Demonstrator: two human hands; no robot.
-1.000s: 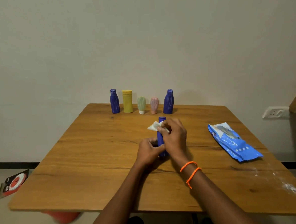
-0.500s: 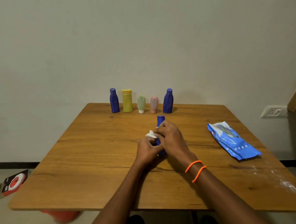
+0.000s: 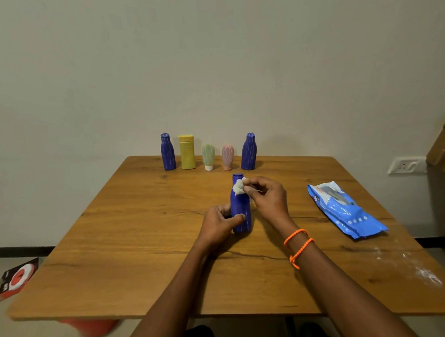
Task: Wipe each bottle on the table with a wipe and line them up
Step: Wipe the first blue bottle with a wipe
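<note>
At mid-worktop [image 3: 141, 225] the sixth bottle [image 3: 240, 206] is gripped by left hand [image 3: 219, 224] fingers; a wipe [image 3: 239, 187] is pinched by right hand [image 3: 269, 199] fingers against its neck; five bottles [image 3: 208, 156] are lined up behind

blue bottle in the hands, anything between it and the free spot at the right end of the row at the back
Nothing visible. The blue bottle, gripped by the left hand, stands just in front of the row's right-end bottle; bare table lies between it and the spot beside that. The wipes packet lies off to the right.

Left hand [image 3: 219, 224] grips blue bottle [image 3: 241, 209]; right hand [image 3: 266, 198] presses wipe [image 3: 238, 187] against it.
</note>
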